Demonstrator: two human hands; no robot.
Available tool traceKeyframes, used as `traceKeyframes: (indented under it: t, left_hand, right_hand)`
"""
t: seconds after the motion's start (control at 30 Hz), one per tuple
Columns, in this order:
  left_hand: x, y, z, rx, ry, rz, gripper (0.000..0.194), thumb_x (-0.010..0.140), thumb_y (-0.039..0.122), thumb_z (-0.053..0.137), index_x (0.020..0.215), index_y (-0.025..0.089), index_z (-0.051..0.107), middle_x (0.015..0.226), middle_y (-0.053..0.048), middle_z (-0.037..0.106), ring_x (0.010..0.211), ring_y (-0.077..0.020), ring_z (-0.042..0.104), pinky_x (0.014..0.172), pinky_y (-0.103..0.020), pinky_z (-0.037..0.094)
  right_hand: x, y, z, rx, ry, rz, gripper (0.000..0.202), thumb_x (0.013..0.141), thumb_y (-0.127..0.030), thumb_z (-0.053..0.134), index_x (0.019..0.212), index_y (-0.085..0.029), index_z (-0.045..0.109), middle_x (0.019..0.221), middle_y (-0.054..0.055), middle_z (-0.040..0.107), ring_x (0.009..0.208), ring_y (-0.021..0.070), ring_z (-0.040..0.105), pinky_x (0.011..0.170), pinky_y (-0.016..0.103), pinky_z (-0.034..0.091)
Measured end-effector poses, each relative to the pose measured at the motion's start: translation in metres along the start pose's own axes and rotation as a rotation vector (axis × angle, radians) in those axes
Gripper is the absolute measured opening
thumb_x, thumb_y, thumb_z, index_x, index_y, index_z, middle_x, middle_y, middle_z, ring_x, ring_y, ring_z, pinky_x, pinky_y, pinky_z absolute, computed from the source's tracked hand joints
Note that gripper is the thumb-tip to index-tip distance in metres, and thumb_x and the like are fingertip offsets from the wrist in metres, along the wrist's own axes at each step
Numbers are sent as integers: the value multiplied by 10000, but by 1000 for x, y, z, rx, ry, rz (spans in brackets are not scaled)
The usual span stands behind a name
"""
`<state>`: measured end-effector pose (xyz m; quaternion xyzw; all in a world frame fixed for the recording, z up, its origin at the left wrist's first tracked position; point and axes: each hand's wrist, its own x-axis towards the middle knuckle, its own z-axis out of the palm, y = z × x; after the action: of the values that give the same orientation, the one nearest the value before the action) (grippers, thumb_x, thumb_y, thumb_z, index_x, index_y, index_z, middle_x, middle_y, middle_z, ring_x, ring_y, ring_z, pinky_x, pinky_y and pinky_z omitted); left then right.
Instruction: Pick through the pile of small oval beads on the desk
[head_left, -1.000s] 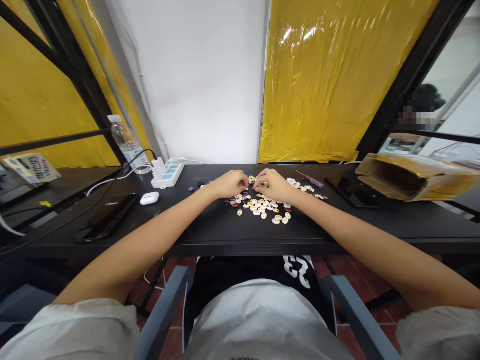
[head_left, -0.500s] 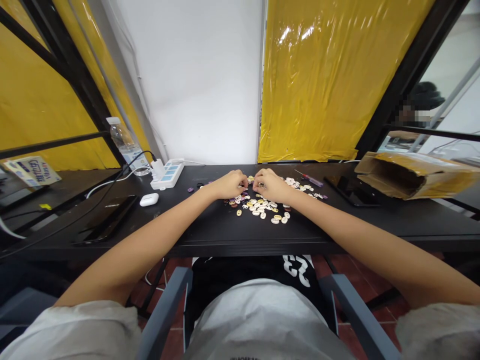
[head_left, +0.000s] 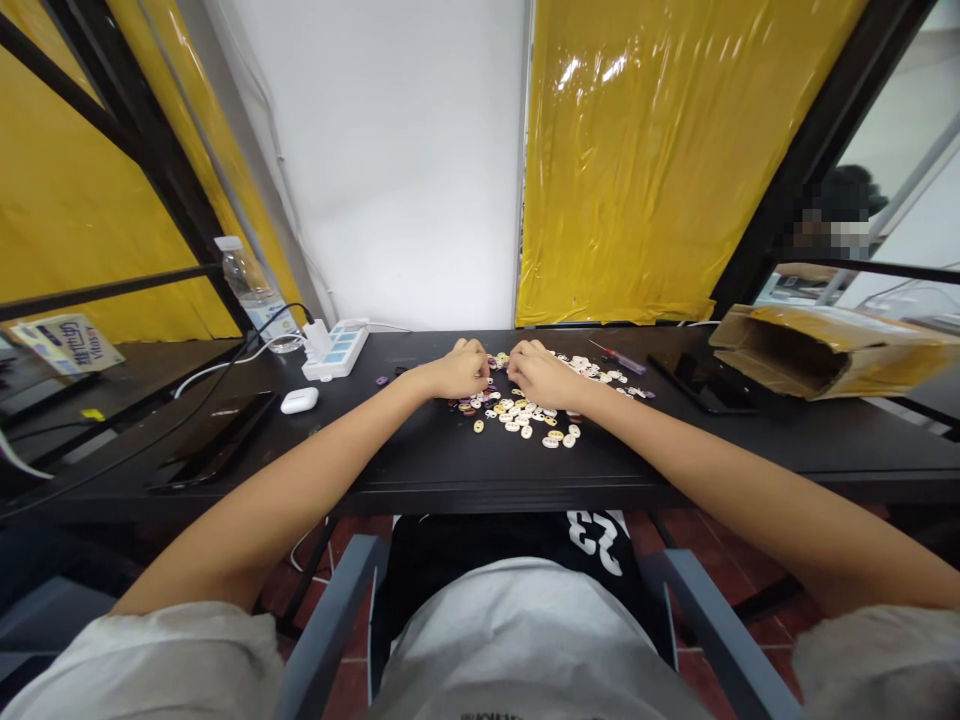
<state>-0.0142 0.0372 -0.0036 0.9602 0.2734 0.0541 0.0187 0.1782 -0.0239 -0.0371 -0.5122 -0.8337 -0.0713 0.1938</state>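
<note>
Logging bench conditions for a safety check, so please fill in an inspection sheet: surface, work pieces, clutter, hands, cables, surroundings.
Surface: black tabletop, dark finish.
Work pieces: small oval pieces, mostly white and yellow, some purple or brown, loosely scattered around the hands.
Clutter: white case, power strip and bottle on the left; screwdriver, black slab and open cardboard box on the right.
Hands: left hand and right hand over the pieces, fingers curled; any grip is hidden.
Cables: white cable and black cable on the left side.
Surroundings: white wall and yellow sheeting behind the table.
</note>
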Motion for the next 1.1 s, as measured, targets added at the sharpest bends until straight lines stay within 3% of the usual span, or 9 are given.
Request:
traceKeyframes:
  t: [0.13,0.27,0.37,0.5,0.67,0.77,0.9,1.1]
  left_hand:
    - [0,-4,2,35,13,13,212,808,256,501,851,115,653,1044,-143,538,1126,-308,447,1007,-405,364]
    - [2,-7,5,4,102,77,184,802,244,526,805,129,670,1012,-126,567,1131,-291,465,1020,-404,357]
    - [3,-6,4,-129,188,66,156,780,206,555,783,146,699,964,-95,620,1069,-255,522,1000,-382,374]
    - [5,-2,3,-378,234,10,138,772,197,588,762,160,720,881,-48,690,905,-196,604,861,-307,444]
    - [8,0,7,-537,273,-81,156,793,259,615,783,146,722,790,-33,703,693,-142,589,699,-270,447]
    - [9,0,11,-526,300,-85,174,797,285,623,788,141,719,771,-34,698,648,-135,564,666,-273,439]
    - [11,0,14,-444,344,-59,180,808,292,611,779,144,709,841,-53,701,743,-163,603,714,-288,445]
    - [9,4,16,-385,352,-3,155,803,274,608,753,156,695,830,-50,683,769,-182,613,721,-297,449]
  right_hand:
    - [1,2,2,-5,10,2,200,923,-114,399,831,-160,569,984,155,552,961,284,472,877,418,414]
    - [2,5,3,7,38,-26,198,939,-141,381,828,-173,541,985,147,544,955,279,463,880,422,408]
    - [2,6,3,56,60,-26,181,927,-131,392,814,-183,524,990,135,544,975,272,460,895,418,405]
    - [2,7,5,138,84,-19,193,922,-126,403,772,-198,503,976,114,552,982,257,462,913,408,401]
    - [4,7,6,203,105,17,207,926,-134,403,757,-203,501,972,99,568,998,248,479,925,406,389]
    - [4,6,5,242,100,60,200,927,-154,423,751,-204,505,973,91,573,1009,245,486,928,402,384]
    - [3,3,3,274,89,122,180,910,-140,443,757,-199,518,984,90,578,1025,239,493,932,385,378]
    - [3,5,4,288,108,115,193,896,-121,431,751,-198,532,957,80,576,1010,227,507,910,362,383]
